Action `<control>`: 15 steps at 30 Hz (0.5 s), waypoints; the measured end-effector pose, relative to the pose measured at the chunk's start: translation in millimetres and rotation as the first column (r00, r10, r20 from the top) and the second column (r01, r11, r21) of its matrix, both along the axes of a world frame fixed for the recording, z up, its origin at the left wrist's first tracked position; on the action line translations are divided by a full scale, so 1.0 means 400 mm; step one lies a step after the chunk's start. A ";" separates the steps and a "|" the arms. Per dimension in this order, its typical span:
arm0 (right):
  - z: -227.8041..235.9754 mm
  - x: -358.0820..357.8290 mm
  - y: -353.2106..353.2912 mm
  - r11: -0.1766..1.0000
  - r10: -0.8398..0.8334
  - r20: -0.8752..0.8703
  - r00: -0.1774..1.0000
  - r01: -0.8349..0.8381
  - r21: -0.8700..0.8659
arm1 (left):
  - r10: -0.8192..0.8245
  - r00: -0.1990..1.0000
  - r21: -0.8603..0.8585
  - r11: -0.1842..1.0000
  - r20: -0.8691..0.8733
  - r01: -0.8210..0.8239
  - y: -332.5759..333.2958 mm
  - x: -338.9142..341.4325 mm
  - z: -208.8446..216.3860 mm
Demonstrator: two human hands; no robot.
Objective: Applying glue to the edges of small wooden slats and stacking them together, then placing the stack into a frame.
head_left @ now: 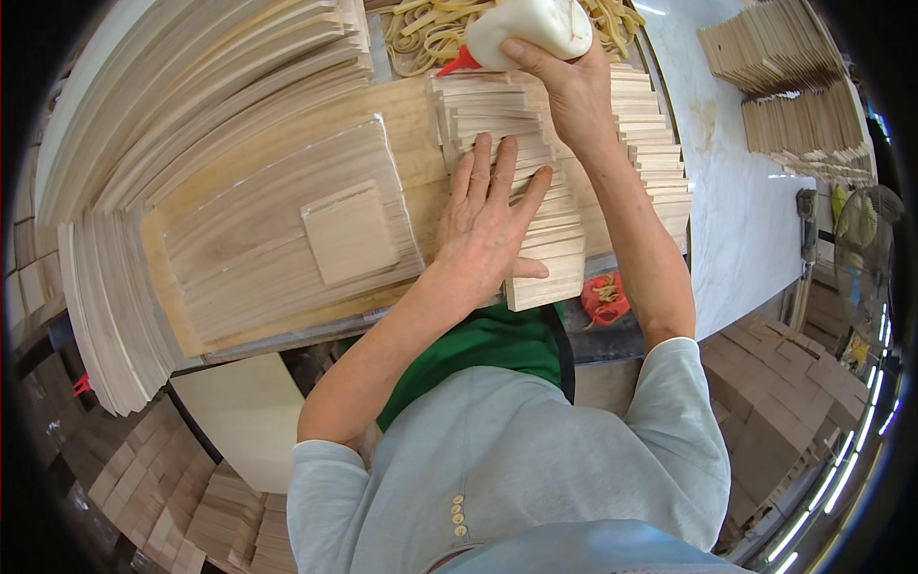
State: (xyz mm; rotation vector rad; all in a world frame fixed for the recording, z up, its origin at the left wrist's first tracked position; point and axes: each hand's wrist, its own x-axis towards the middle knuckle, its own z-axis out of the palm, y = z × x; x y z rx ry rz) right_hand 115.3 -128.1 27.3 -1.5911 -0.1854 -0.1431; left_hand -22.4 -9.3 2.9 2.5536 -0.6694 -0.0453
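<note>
My right hand (579, 91) is wrapped round a white squeeze bottle (521, 31), tipped so its red nozzle (459, 62) points left and down over the far end of a fanned row of thin wooden pieces (550, 244). On that row lies my left hand (488, 215), fingers spread flat and gripping nothing. To its left is a flat wooden panel (258, 225) with a white bead along its far and right edges. A small square wooden piece (349, 232) rests on the panel. Whether the nozzle touches the wood I cannot tell.
Tall stacks of long boards (220, 96) stand at the left. A second row of wooden strips (655, 163) runs right of my right forearm. Tan bands (421, 33) lie at the back. Stacked wood pieces (770, 48) sit far right, and a red bag (604, 298) is near the front edge.
</note>
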 end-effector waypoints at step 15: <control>-0.012 -0.011 -0.134 0.994 -0.077 0.022 0.997 0.076 0.075 | -0.005 1.000 -0.020 1.000 -0.013 0.005 0.001 -0.003 -0.002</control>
